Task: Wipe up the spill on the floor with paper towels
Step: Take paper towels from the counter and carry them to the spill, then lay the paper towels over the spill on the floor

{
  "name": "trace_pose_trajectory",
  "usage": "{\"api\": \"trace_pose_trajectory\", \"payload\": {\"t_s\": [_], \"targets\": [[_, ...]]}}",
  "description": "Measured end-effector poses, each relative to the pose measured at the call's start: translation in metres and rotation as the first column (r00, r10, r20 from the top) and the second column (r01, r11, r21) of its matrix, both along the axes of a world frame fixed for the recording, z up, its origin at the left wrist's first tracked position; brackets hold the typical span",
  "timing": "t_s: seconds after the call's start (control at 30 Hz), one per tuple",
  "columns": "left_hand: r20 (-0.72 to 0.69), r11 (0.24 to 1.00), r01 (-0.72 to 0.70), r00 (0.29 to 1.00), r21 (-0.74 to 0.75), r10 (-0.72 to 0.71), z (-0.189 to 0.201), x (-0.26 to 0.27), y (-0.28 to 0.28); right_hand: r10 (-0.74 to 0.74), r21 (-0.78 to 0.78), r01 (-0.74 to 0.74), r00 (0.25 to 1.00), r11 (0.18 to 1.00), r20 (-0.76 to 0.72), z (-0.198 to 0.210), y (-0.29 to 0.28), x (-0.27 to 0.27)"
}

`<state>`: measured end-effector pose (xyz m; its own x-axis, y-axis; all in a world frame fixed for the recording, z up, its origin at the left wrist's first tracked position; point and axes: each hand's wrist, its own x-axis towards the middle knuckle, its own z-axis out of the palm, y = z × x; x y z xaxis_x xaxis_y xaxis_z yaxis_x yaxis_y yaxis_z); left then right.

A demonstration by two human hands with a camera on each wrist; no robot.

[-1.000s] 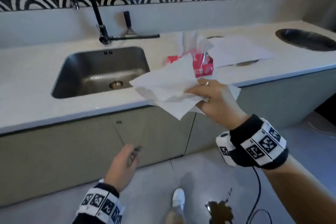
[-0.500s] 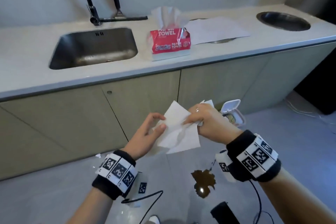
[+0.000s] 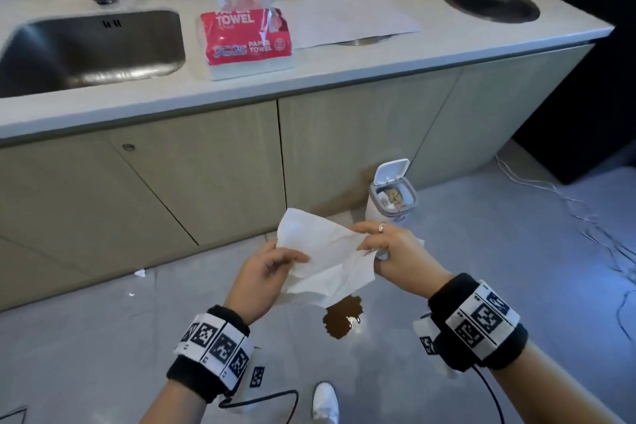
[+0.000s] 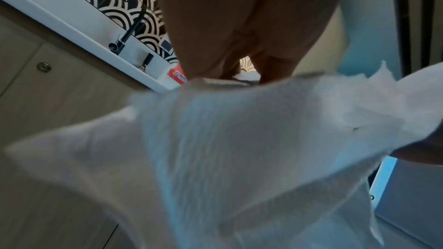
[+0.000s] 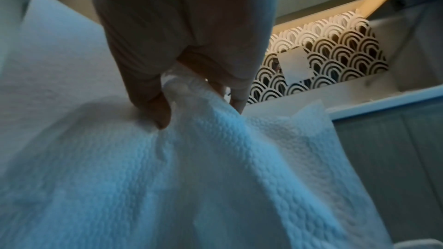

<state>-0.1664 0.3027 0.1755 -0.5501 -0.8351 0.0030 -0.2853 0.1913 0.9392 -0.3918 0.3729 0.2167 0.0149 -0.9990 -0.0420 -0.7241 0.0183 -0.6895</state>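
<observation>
A brown spill [image 3: 343, 316] lies on the grey floor [image 3: 103, 337], partly under the hanging edge of the white paper towels [image 3: 327, 255]. Both hands hold the towels in the air above it. My left hand [image 3: 268, 268] pinches their left side with thumb and fingers. My right hand [image 3: 385, 246] pinches their right side. The embossed paper towels [image 5: 215, 168] fill the right wrist view under my right hand [image 5: 199, 90], and the paper towels [image 4: 239, 149] spread across the left wrist view below my left hand [image 4: 249, 75]. A red paper towel pack [image 3: 246, 41] stands on the counter.
A small white bin [image 3: 390, 198] with its lid up stands by the cabinet, right of the spill. A steel sink [image 3: 93, 48] and a black faucet are set in the counter [image 3: 344, 76]. Cables [image 3: 585, 217] trail on the floor at right. My white shoe [image 3: 325, 401] is near the bottom edge.
The towels came down from counter height to just above the spill. My left hand came up and took hold of them. The view tilted down toward the floor.
</observation>
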Motion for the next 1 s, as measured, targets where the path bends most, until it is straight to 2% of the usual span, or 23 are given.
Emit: {"api": "trace_pose_trajectory", "payload": {"t_s": [0.13,0.23,0.4,0.5,0.63,0.77,0.83,0.93,1.0], "targets": [[0.067,0.998,-0.032,0.997,-0.048,0.035,-0.025,-0.006,-0.003,-0.051,-0.005,0.051,0.998,0.999,0.025,-0.032,0.000,-0.015],[0.148,0.995,-0.066,0.986,-0.077,0.077,-0.042,-0.006,-0.004,-0.074,0.062,0.074,0.997,0.995,-0.004,-0.055,-0.002,-0.023],[0.272,0.992,-0.007,0.961,-0.122,0.040,-0.069,-0.008,-0.011,-0.148,0.152,0.161,0.985,0.975,-0.093,-0.087,-0.005,-0.035],[0.359,0.997,0.040,0.933,-0.070,-0.012,-0.090,-0.019,-0.019,-0.209,0.197,0.227,0.972,0.954,-0.112,-0.107,-0.008,-0.043],[0.442,0.997,0.075,0.893,0.035,-0.083,-0.129,-0.040,-0.034,-0.237,0.171,0.261,0.960,0.950,-0.150,-0.150,-0.014,-0.062],[0.541,0.992,0.092,0.832,0.088,-0.125,-0.166,-0.062,-0.035,-0.274,0.233,0.322,0.937,0.917,-0.218,-0.198,-0.017,-0.088],[0.628,0.989,0.120,0.764,0.087,-0.148,-0.183,-0.075,-0.030,-0.281,0.236,0.335,0.931,0.912,-0.234,-0.217,-0.016,-0.100],[0.739,0.985,0.145,0.653,0.090,-0.164,-0.214,-0.095,-0.015,-0.303,0.151,0.351,0.915,0.924,-0.266,-0.249,-0.009,-0.124],[0.784,0.989,0.137,0.609,0.050,-0.124,-0.238,-0.098,-0.003,-0.334,0.085,0.365,0.907,0.927,-0.258,-0.267,-0.003,-0.138]]}}
